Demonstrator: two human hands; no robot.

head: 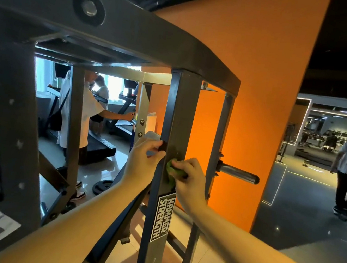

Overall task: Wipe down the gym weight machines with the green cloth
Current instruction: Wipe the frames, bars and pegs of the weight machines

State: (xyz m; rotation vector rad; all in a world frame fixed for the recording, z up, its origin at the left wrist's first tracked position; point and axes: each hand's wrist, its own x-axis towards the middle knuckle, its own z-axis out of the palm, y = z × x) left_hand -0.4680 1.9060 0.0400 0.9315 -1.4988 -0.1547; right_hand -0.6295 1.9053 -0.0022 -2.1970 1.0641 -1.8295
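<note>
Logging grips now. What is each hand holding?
Left hand: closed around a clear spray bottle beside the upright post.
Right hand: closed on the green cloth, pressing it against the post.

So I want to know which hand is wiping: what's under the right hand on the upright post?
The crumpled green cloth shows under the right hand, pressed against the upright post above the Hammer Strength label. The hand covers most of the cloth.
</note>
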